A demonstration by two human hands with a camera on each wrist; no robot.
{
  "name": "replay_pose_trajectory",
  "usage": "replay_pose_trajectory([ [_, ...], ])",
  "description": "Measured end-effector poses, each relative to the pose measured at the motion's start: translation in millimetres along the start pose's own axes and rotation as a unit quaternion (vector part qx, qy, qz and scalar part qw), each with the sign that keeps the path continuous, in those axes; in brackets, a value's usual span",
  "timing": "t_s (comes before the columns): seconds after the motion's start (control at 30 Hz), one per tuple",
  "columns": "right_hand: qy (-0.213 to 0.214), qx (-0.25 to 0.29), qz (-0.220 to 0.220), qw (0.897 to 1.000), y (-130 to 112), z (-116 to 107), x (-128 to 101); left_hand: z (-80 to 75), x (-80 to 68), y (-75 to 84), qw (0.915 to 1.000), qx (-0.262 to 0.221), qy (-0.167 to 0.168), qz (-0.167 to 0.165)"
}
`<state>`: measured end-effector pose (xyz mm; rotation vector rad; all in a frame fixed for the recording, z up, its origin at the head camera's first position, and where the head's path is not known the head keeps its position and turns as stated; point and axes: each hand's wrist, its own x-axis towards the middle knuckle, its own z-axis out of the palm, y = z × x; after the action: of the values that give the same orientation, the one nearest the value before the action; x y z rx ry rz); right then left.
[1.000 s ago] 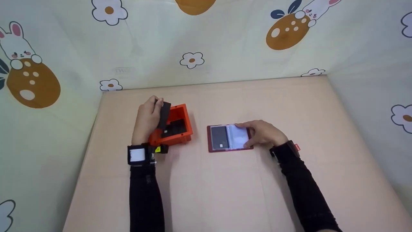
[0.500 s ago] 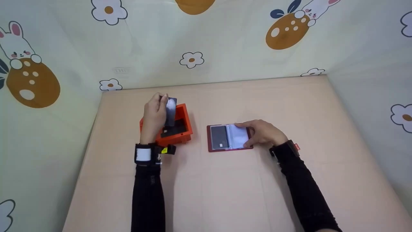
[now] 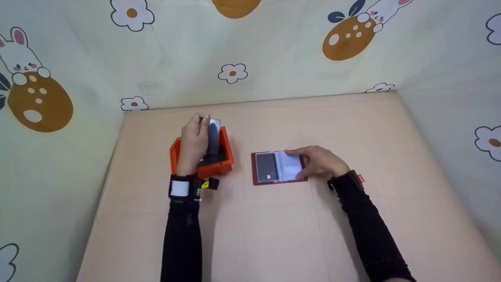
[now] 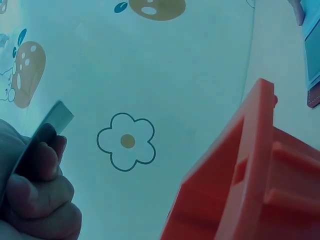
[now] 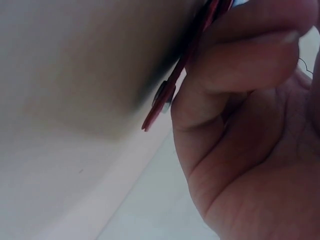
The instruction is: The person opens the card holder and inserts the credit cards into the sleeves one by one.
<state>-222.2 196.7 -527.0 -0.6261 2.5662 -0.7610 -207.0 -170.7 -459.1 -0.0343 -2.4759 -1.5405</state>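
Note:
My left hand (image 3: 194,144) pinches a dark card (image 3: 213,135) and holds it upright above the orange box (image 3: 224,154); the card's pale edge (image 4: 56,119) shows past my fingers (image 4: 42,172) in the left wrist view. More dark cards (image 3: 213,159) lie inside the box. To the right, an open red card holder (image 3: 277,167) lies flat on the table, one dark card (image 3: 267,166) in its left sleeve. My right hand (image 3: 319,161) grips the holder's right half, thumb (image 5: 235,62) curled over its red edge (image 5: 180,70).
The beige table (image 3: 282,227) is walled by a patterned cloth (image 3: 250,51) with flowers and rabbits at the back and on both sides. The orange box wall (image 4: 250,170) fills the right of the left wrist view.
My left hand has lifted the dark card out of the orange box and moved it up and slightly right. The right hand and card holder have stayed in place.

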Motion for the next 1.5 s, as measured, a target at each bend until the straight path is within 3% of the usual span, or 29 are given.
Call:
replay_pose_trajectory([
  [0.47, -0.001, 0.016, 0.005, 1.0, 6, 0, -1, 23.3, 0.5, 0.7, 0.9991, -0.042, -0.001, 0.01],
  [0.67, 0.001, 0.016, 0.004, 1.0, 5, 0, -2, 28.3, 0.6, 0.0, 0.9942, -0.107, -0.004, 0.003],
  [0.9, 0.0, 0.013, 0.003, 1.0, 4, 0, -1, 28.4, -2.2, 0.5, 0.9929, -0.113, -0.019, 0.034],
  [1.0, 0.002, 0.013, -0.003, 1.0, 3, 0, -1, 27.7, -2.8, 2.8, 0.9903, -0.133, -0.034, 0.02],
  [1.23, 0.0, 0.014, -0.005, 1.0, 3, 0, -1, 24.4, -0.6, 1.6, 0.9717, -0.225, -0.072, -0.005],
  [1.4, -0.002, 0.018, 0.002, 1.0, 3, -1, -1, 24.0, -1.1, 2.6, 0.964, -0.249, -0.082, -0.045],
  [1.5, -0.002, 0.018, 0.003, 1.0, 3, -1, -1, 28.8, -2.2, 3.5, 0.9645, -0.243, -0.087, -0.055],
])
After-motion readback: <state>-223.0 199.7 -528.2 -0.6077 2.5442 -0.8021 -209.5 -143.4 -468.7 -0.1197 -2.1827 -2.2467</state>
